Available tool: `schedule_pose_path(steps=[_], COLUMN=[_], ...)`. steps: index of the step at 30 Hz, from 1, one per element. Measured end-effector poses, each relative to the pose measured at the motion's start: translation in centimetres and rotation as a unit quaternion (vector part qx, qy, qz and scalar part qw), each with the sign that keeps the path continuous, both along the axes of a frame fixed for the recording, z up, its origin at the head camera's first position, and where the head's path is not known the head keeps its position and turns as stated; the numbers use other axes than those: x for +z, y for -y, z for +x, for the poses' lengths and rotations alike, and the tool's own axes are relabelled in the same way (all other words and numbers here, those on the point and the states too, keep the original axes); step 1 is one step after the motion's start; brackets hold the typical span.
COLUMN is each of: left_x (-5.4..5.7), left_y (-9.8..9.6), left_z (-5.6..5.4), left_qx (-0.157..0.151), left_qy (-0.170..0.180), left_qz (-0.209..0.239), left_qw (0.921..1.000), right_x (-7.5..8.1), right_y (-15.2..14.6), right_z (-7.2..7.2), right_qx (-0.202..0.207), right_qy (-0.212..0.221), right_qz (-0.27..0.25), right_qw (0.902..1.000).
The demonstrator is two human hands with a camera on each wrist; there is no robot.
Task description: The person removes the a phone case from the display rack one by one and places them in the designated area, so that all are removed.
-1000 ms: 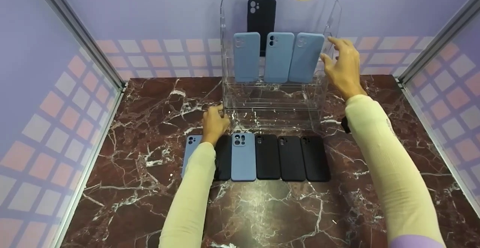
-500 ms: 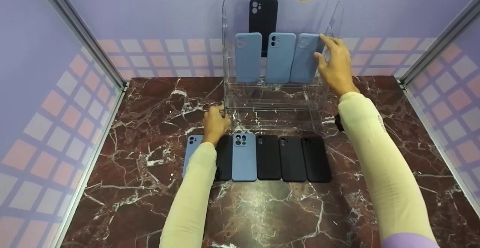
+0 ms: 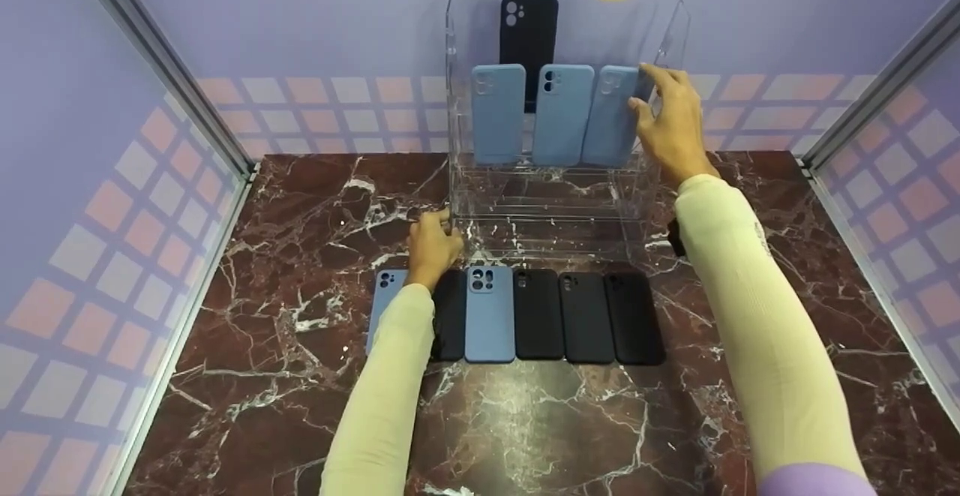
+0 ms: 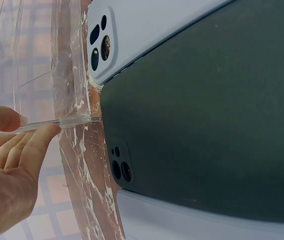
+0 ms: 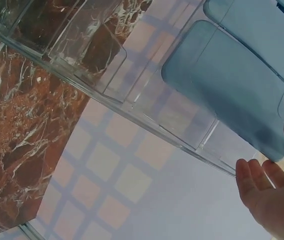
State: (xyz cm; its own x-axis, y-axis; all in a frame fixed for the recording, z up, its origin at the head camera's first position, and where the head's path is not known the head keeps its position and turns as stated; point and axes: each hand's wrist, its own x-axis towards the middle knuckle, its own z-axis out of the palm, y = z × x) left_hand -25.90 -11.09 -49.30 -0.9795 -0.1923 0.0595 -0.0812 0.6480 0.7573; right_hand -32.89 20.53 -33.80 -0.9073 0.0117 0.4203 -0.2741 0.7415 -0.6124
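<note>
My left hand (image 3: 433, 250) pinches the lower left side panel of a clear acrylic display stand (image 3: 547, 217); the left wrist view shows thumb and fingers on either side of the panel (image 4: 74, 120). At the stand's upper right, my right hand (image 3: 673, 124) holds the top right corner of a light blue phone case (image 3: 611, 124), with fingertips at its top and side edge. That case leans in a row beside a middle blue phone case (image 3: 562, 117) and a left blue phone case (image 3: 498, 117). Behind them, a black phone case (image 3: 528, 27) stands on the top tier.
In front of the stand, several black and blue phone cases, such as a blue case (image 3: 490, 323) and a black case (image 3: 587, 320), lie side by side on the dark red marbled table (image 3: 540, 428). Lilac patterned walls (image 3: 315, 23) enclose the back and sides.
My right hand has moved left from beside the right blue phone case onto its upper right corner. The left hand keeps its hold on the stand's panel.
</note>
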Motion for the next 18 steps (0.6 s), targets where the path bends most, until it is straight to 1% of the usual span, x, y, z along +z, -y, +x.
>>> schedule_pose_path(steps=[7, 9, 13, 18], left_x=[0.10, 0.16, 0.19, 0.04], left_y=[-0.09, -0.08, -0.03, 0.09], left_z=[0.07, 0.10, 0.06, -0.02], left_qx=[0.000, 0.002, 0.007, 0.002], left_qy=[0.000, 0.002, 0.010, 0.011], left_qz=[-0.005, -0.005, -0.006, 0.005], left_qw=[1.0000, 1.0000, 0.9999, 0.9999], right_x=[0.19, 0.27, 0.32, 0.04], right_y=[0.06, 0.02, -0.16, -0.54], right_z=[0.29, 0.32, 0.30, 0.22], right_qx=[-0.025, -0.031, -0.042, -0.052], right_qy=[-0.040, -0.050, -0.055, -0.066], right_qz=[-0.042, -0.046, -0.056, -0.057], right_qw=[0.9980, 0.9972, 0.9960, 0.9948])
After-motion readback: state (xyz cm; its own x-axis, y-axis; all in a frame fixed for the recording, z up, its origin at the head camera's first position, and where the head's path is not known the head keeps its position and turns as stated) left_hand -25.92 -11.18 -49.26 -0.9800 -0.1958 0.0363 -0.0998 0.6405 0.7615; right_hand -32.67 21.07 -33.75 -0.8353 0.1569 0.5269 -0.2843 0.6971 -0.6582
